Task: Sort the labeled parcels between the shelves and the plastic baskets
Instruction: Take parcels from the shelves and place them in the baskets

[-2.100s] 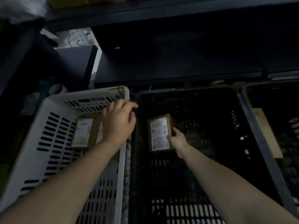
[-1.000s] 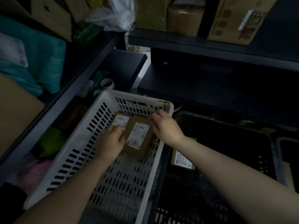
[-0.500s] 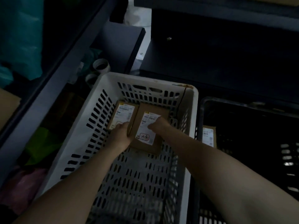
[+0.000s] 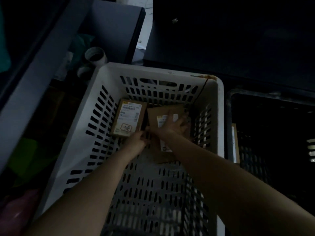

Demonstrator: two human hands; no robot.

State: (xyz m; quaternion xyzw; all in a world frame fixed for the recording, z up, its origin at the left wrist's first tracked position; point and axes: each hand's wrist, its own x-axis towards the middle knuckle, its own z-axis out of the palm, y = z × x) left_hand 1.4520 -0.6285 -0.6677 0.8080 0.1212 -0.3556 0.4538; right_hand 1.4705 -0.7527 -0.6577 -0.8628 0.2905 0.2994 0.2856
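Right hand [image 4: 172,126] presses flat, fingers spread, on the flat brown cardboard parcel [image 4: 160,111] at the far end of the white slotted plastic basket [image 4: 153,70]. Left hand [image 4: 136,143] curls at its near-left edge, grip unclear. It looks like the parcel is being settled; next, release and withdraw.

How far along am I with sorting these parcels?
Looks done: one labeled parcel lies flat in the white basket. In hand: the right hand lies spread on a second parcel beside it, the left hand at its left edge. Possibly left: a third parcel in the black basket.
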